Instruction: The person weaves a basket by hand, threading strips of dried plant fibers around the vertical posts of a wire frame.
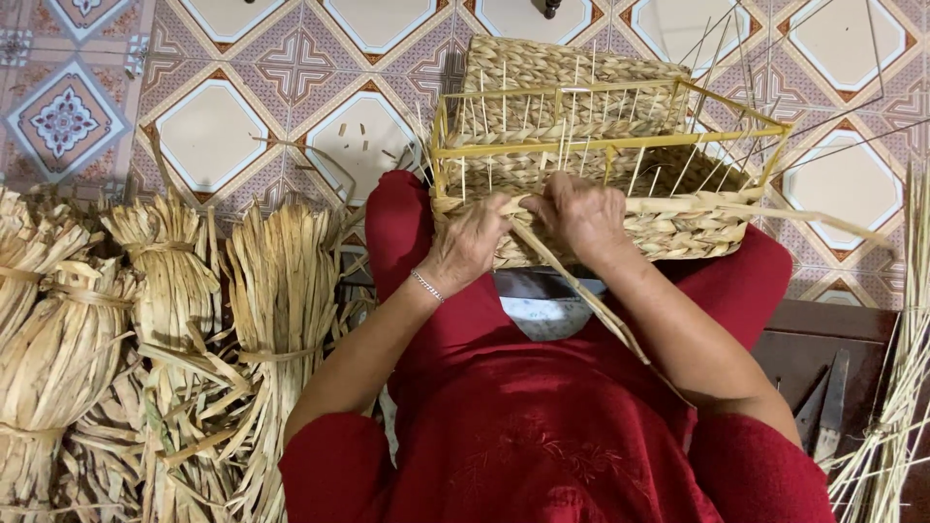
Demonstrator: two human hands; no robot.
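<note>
We see bundles of dried straw [174, 329] lying at our left on the tiled floor [208, 136]. On our red-clad lap rests the half-woven basket [591, 174]. Our left hand [472, 242] is curled, fingers pinching a flat straw strand [581, 291] at the near rim. Our right hand [581, 215] is closed beside it, pressing the same rim. Farther out, yellow frame bars [620, 143] stand above the weave.
</note>
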